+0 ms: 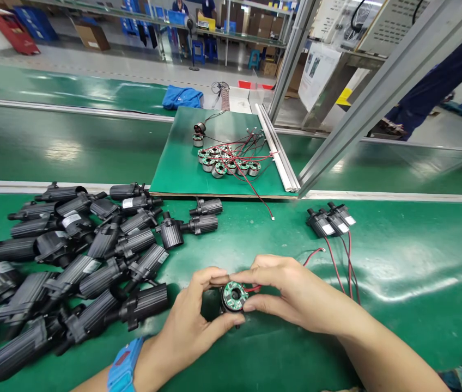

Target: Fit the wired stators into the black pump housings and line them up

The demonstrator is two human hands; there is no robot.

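At the near middle of the green worktop [411,310], the person holds a ring-shaped green circuit board [228,299] which faces upward, with a dark body under it, partly hidden. The fingers of the left hand [188,313] are curved around its left side, nearly closed on it; the fingers of the right hand [282,291] pinch its right side, where a thin red wire [253,288] comes out. The step in hand seems to be the seating or aligning of this board in the dark body. The next move probably calls for an even, gentle pressure, with the wire kept from under the fingers. On the left, the heap of ribbed black plastic cylinders [102,239] comes near the left wrist, so room is small there. Beyond is the front edge of the raised green board [174,169]. The more open room is to the right, but wires from three black plastic bodies [321,224] reach the right forearm.
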